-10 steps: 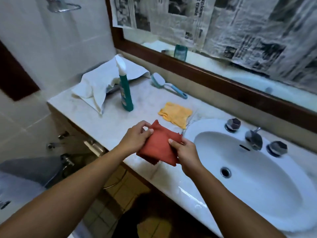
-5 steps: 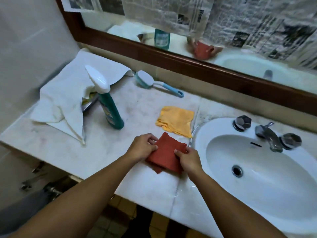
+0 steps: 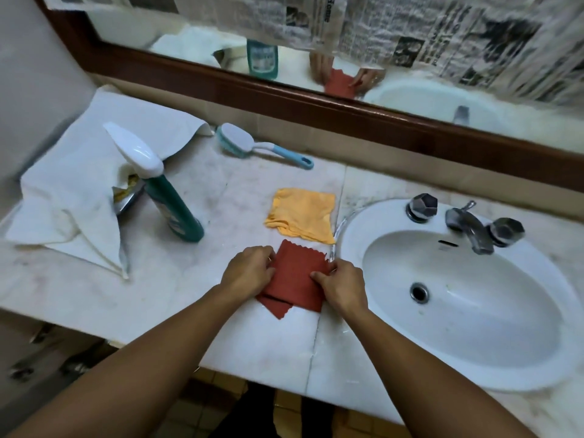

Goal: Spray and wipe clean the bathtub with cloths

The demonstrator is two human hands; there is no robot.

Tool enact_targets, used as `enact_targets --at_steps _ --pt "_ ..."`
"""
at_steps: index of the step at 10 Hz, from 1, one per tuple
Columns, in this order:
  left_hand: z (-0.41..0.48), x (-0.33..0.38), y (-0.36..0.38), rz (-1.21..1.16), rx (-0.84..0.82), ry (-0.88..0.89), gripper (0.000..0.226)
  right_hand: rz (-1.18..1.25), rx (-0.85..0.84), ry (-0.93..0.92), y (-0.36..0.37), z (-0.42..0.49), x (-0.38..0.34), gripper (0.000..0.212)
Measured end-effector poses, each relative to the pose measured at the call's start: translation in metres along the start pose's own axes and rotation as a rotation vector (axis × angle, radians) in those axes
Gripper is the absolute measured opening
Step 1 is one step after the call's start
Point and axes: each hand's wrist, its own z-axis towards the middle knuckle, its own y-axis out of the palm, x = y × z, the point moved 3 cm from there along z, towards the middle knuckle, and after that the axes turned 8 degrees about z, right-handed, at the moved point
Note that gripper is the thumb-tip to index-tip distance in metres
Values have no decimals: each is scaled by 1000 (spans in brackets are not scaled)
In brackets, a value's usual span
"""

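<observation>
Red cloth (image 3: 297, 279) now lies folded on the counter (image 3: 189, 298), just in front of the yellow cloth (image 3: 303, 216); 1 s ago it was held up off the marble. Both hands came down w/ it. Left hand (image 3: 248, 270) pinches its left edge, fingers curled. Right hand (image 3: 343, 281) pinches the right edge, thumb on top. Spray bottle (image 3: 170, 200) stands untouched to the left, so prob. cloth prep only, w/ no spraying or wiping begun.

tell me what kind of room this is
Most likely a bathroom: a white basin with a tap sits in a marble counter under a wall mirror, and a spray bottle stands nearby.
</observation>
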Motion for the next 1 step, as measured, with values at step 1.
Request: enact_targets --at_steps 1 --pt "-8 7 -9 87 2 -2 24 -13 11 -37 -12 -10 3 27"
